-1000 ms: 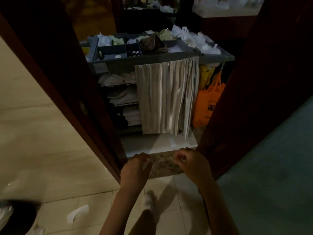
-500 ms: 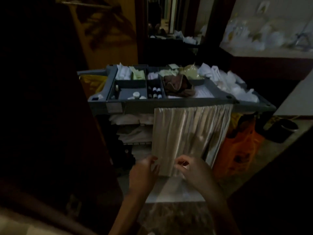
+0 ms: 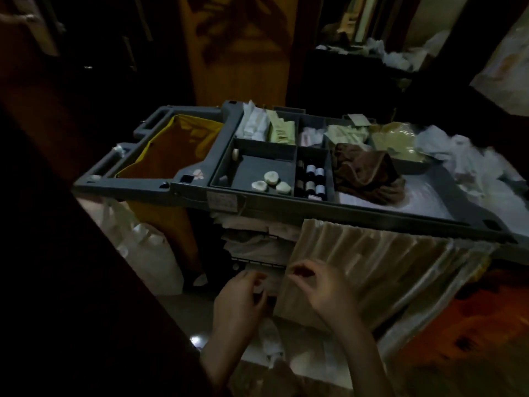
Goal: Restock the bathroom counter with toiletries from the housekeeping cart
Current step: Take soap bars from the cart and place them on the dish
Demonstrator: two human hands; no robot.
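The cart (image 3: 286,209) stands nearer now, grey top dimly lit.

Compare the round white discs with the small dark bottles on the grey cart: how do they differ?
The round white discs are pale all over; the small dark bottles have pale caps. The discs lie flat; the bottles stand upright. The discs sit loose in a roomy compartment; the bottles are packed in rows in a narrow one. Both are in neighbouring compartments of the grey plastic cart tray.
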